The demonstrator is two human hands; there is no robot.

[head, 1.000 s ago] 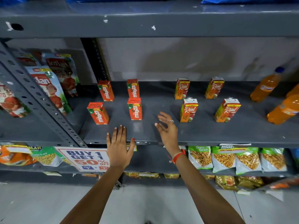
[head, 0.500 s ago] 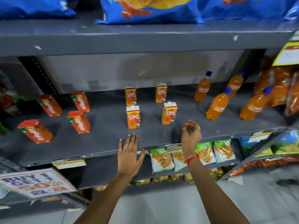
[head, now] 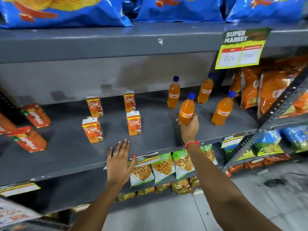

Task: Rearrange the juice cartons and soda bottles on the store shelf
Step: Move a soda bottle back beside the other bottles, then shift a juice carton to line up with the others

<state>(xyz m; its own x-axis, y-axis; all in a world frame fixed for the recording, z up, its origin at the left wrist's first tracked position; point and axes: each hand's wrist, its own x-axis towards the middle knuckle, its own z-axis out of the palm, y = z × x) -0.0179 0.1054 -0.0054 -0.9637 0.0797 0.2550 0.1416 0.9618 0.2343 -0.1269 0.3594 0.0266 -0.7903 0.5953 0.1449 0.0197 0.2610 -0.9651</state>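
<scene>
- Looking through the head camera, I see the right hand (head: 189, 128) wrapped around the lower part of one orange soda bottle (head: 186, 110) with a blue cap; the fingers are closed on it and the bottle leans a little to the right.
- I cannot tell if the base of this bottle is touching the grey shelf (head: 150, 142) or is just above it, because the hand hides the bottom.
- Three other soda bottles stand upright near it: one behind and to the left (head: 173, 93), one behind and to the right (head: 205, 90), and one to the right of the hand (head: 222, 110), apart from the held bottle.
- The left hand (head: 119, 161) lies flat and spread, fingers apart and holding nothing, on the front edge of the same shelf.
- Four "Real" juice cartons stand to the left of the bottles, in two rows: two at the back (head: 94, 106) (head: 129, 100) and two in front (head: 92, 130) (head: 133, 123). The front right carton is the nearest one to the left hand, but it is not touching it.
- Red mango drink cartons (head: 28, 139) stand further left on the shelf, well apart from both hands.
- A yellow price sign (head: 241, 49) hangs from the upper shelf at the right.
</scene>
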